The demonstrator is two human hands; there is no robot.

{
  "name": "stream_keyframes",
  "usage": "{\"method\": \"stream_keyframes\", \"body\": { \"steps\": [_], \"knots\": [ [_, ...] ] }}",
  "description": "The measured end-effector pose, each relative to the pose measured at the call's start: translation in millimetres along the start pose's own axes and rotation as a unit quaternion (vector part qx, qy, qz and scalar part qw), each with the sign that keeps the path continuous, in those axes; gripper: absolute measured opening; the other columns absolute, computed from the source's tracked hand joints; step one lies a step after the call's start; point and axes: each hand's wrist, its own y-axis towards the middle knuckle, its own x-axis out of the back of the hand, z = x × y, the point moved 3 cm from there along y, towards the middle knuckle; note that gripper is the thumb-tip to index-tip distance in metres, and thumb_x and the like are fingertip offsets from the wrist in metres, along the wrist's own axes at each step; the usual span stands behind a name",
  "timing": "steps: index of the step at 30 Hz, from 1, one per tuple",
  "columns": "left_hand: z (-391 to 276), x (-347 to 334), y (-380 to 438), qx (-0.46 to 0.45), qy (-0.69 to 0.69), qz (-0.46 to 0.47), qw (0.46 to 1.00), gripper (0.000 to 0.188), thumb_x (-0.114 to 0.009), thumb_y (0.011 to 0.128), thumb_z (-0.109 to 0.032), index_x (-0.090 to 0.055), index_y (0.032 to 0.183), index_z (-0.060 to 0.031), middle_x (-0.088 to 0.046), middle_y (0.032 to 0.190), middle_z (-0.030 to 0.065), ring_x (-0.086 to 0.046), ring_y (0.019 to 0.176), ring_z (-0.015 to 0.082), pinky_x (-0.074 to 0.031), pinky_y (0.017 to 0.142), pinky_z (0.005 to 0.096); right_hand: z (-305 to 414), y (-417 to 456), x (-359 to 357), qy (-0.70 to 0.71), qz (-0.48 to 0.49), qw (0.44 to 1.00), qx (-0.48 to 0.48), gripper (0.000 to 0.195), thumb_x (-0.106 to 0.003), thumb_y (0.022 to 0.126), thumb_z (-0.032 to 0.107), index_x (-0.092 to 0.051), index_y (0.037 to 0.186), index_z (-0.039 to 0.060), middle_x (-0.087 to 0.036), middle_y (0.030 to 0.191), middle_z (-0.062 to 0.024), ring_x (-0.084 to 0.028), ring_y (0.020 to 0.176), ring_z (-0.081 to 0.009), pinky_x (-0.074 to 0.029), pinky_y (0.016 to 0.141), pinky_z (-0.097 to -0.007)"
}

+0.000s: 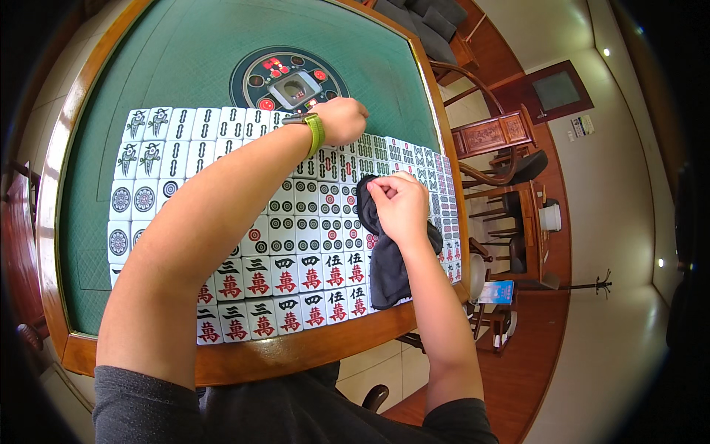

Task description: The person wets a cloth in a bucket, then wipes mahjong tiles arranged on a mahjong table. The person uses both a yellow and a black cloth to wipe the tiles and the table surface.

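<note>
A block of mahjong tiles (286, 277) lies face up in close rows across the near part of a mahjong table's green felt (166, 66). Bamboo, dot and character tiles show on it. My right hand (400, 208) pinches a dark grey cloth (390, 272), which drapes over tiles toward the right end of the block. Reaching across the rows, my left hand (341, 119) is at the far edge of the block, its fingers curled and mostly hidden from above. A watch with a green band (316, 133) is on that wrist. My left forearm covers several tiles.
Beyond the tiles is the table's round centre console (294, 83) with lit red displays. A raised wooden rim (277, 355) borders the felt. To the right stand a carved wooden chair (491, 133) and a wooden side table (532, 233). A grey sofa (421, 22) is farther back.
</note>
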Motion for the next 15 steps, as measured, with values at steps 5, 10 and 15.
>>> {"method": "stream_keyframes", "body": {
  "steps": [5,10,15],
  "knots": [
    [1,1,-1,0.004,0.002,-0.001,1.0,0.046,-0.046,0.085,-0.013,-0.067,0.125,-0.0033,-0.066,0.124,0.0212,-0.062,0.117,0.0332,-0.046,0.104,0.0393,-8,21,-6,0.05,0.062,0.994,-0.075,0.009,-0.078,0.076,0.008,-0.074,0.079,0.0002,-0.07,0.072,-0.0118,-0.068,0.061,-0.019,-0.053,0.06,-0.031],
    [-2,1,-1,0.003,-0.004,-0.003,1.0,0.046,-0.046,0.084,-0.013,-0.067,0.124,-0.0018,-0.066,0.123,0.0221,-0.062,0.117,0.0334,-0.045,0.104,0.0393,-33,27,-17,0.149,0.086,0.977,-0.128,0.012,-0.079,0.075,0.008,-0.074,0.078,-0.0019,-0.071,0.068,-0.0092,-0.066,0.06,-0.0141,-0.052,0.06,-0.029],
    [-2,0,-2,-0.004,-0.002,0.003,1.0,0.046,-0.045,0.084,-0.012,-0.067,0.123,-0.0007,-0.066,0.121,0.0236,-0.062,0.116,0.0346,-0.046,0.104,0.0395,-18,31,-16,0.103,0.057,0.985,-0.129,0.011,-0.078,0.076,0.008,-0.074,0.079,-0.0021,-0.071,0.069,-0.0091,-0.065,0.06,-0.0138,-0.052,0.06,-0.0286]
  ]
}}
